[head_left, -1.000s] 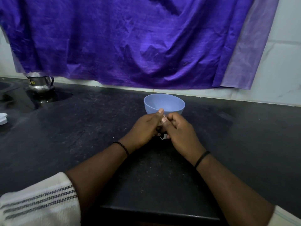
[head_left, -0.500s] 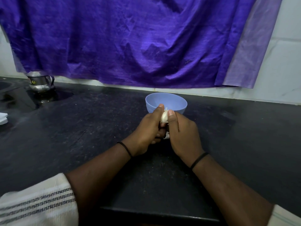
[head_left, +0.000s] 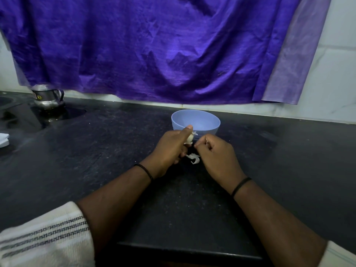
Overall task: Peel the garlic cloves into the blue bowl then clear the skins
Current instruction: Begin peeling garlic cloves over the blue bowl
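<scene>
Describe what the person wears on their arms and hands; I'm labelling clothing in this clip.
The left hand and right hand are bare: no gloves or rings visible. Each wrist carries a thin black band: left wristband, right wristband. The forearms are uncovered. The left sleeve is white with dark patterned stripes; the right sleeve is white, mostly out of frame.

Illumination is dim and diffuse, with no single source evident. The purple cloth (head_left: 154, 49) shows soft sheen along its folds. The black countertop (head_left: 96, 160) reads dark, with weak reflections near the steel pot (head_left: 47, 97) at its far left corner. Wide-angle distortion bows the frame edges. Fine detail is soft throughout.
</scene>
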`<state>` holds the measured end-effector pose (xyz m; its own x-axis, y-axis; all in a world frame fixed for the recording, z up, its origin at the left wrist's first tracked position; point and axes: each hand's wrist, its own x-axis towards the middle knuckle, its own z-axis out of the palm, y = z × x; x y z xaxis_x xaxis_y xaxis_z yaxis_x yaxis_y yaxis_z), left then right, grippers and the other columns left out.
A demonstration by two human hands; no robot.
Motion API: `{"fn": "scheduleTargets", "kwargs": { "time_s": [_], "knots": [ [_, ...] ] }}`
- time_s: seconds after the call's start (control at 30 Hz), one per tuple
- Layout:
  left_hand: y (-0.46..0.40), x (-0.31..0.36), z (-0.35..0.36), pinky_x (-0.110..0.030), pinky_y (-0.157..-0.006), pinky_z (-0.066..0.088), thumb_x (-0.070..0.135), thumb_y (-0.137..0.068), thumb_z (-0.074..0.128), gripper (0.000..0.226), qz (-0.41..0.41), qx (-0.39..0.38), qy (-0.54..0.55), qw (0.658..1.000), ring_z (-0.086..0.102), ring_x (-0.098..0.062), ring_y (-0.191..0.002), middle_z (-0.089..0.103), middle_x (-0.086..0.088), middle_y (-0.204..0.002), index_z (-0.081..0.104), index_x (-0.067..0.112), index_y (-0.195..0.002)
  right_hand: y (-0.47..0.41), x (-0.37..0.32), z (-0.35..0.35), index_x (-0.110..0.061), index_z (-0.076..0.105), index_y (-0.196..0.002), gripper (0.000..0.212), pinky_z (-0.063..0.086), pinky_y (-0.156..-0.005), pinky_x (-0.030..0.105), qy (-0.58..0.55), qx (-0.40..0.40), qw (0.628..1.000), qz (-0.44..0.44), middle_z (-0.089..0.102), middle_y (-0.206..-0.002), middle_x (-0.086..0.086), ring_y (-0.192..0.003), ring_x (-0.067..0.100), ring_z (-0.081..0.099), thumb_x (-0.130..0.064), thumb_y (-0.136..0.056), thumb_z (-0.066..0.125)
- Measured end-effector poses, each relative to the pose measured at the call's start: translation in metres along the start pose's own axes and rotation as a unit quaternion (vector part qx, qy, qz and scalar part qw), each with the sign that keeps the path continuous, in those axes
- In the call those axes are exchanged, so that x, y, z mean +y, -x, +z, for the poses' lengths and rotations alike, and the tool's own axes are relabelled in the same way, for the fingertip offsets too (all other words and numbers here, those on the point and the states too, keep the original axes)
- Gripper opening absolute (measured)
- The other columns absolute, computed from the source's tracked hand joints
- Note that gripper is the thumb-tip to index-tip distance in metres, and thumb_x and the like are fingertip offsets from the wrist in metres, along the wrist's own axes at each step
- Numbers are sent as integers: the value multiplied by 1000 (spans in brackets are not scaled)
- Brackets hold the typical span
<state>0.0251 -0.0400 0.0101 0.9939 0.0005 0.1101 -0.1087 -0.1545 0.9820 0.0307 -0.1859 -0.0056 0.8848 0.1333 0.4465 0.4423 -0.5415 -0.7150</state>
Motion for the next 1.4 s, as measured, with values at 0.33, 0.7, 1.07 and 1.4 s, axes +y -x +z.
{"fn": "scheduleTargets", "kwargs": {
  "time_s": [0.33,0.7,1.07,1.4],
  "knots": [
    [1,-2,0,-18,-39,31,49,-104,36,55,23,-14,-56,998,38,-7,-38,48,-1,-50,61,8,-76,-2,-2,-4,-16,66,-88,3,48,-59,14,-58,-4,998,27,66,-77,-6,-64,0,60,-14,-90,66],
    [11,7,0,-14,-37,25,53,-104,18,60,19,-91,-26,995,30,0,-35,41,12,-40,48,16,-68,-2,-6,-1,-10,63,-89,26,49,-54,20,-159,-28,986,45,70,-72,2,-56,2,60,-35,-94,64],
    [5,-1,1,-12,-40,31,42,-106,34,49,45,-58,-36,997,38,0,-37,46,12,-43,53,15,-69,-5,1,3,-17,58,-98,8,44,-59,20,-164,-18,986,22,65,-82,-3,-62,-3,56,-24,-101,54],
    [9,1,5,-15,-41,31,40,-106,33,42,49,-83,-19,995,38,-1,-40,47,12,-47,55,19,-77,0,-2,4,-18,68,-100,53,55,-80,25,-93,-57,993,54,73,-93,-9,-86,-1,67,-65,-94,42]
  ]
}}
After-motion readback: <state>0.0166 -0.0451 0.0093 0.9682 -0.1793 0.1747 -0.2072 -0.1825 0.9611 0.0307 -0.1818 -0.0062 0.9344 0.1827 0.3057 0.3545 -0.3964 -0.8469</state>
